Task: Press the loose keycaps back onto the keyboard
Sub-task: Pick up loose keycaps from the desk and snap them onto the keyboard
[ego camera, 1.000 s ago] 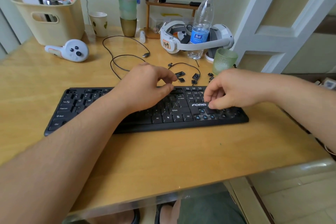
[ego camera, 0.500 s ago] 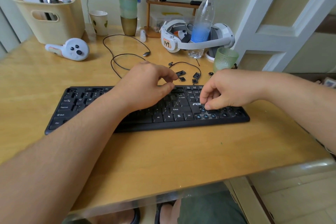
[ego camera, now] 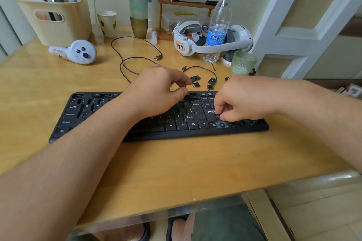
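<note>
A black keyboard (ego camera: 109, 115) lies across the middle of the desk. Its lower right part shows bare blue-ish key sockets (ego camera: 217, 124). My right hand (ego camera: 242, 100) is over that area, fingers curled down, fingertips pinching a small dark keycap (ego camera: 217, 116) against the board just above the sockets. My left hand (ego camera: 160, 92) rests on the keyboard's middle with loosely curled fingers and nothing visible in them. Several loose keycaps (ego camera: 195, 78) lie on the desk just behind the keyboard, beyond my left fingertips; another (ego camera: 212, 80) sits further right.
Behind the keycaps stand a green textured glass (ego camera: 242, 63), a water bottle (ego camera: 219, 25) and a white headset (ego camera: 188, 43). A black cable (ego camera: 135, 58) loops at centre back. A white controller (ego camera: 78, 52) and a cream basket (ego camera: 56, 17) are at back left.
My right hand has shifted left along the keyboard's right end and curled its fingers tighter onto the board. My left hand has barely moved.
</note>
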`<state>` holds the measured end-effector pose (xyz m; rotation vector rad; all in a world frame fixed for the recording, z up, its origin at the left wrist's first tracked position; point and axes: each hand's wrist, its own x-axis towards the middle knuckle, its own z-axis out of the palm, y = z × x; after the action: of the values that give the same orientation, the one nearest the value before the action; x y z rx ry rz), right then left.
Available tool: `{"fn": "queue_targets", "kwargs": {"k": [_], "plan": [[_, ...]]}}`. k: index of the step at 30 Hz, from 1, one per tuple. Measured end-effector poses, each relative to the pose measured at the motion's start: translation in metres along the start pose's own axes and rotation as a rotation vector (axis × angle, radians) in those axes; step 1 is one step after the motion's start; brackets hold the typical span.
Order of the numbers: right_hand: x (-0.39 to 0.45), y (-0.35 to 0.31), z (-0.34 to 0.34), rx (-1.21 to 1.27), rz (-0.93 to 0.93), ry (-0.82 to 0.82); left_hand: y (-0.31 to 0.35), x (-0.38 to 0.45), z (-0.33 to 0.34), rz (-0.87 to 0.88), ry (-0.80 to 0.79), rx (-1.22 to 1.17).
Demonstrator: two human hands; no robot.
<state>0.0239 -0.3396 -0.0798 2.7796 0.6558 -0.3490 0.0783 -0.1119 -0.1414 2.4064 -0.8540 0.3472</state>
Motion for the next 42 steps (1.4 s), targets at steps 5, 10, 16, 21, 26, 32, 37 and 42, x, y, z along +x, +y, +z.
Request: {"fn": "queue_targets", "kwargs": {"k": [5,10,16,21,26,32,37,42], "plan": [[0.003,0.000,0.002,-0.008,-0.003,0.016,0.001,0.000,0.000,0.007,-0.007,0.003],[0.000,0.006,0.007,0.164,0.048,0.015,0.001,-0.001,-0.002,0.012,-0.004,0.002],[0.002,0.002,0.007,0.146,0.080,0.011,0.002,-0.001,-0.001,0.015,-0.004,0.003],[0.008,0.005,0.007,0.239,0.152,0.000,0.003,-0.001,-0.002,0.014,-0.003,0.006],[0.009,0.009,0.008,0.556,0.275,-0.045,0.004,-0.001,-0.002,0.011,-0.004,0.007],[0.020,0.006,0.007,0.647,0.400,-0.094,0.004,-0.001,-0.002,0.010,-0.010,0.009],[0.032,0.002,0.002,0.576,0.423,-0.124,0.005,-0.001,-0.002,0.016,-0.017,0.020],[0.034,0.005,-0.002,0.565,0.405,-0.161,0.006,-0.001,-0.002,0.011,-0.020,0.018]]}}
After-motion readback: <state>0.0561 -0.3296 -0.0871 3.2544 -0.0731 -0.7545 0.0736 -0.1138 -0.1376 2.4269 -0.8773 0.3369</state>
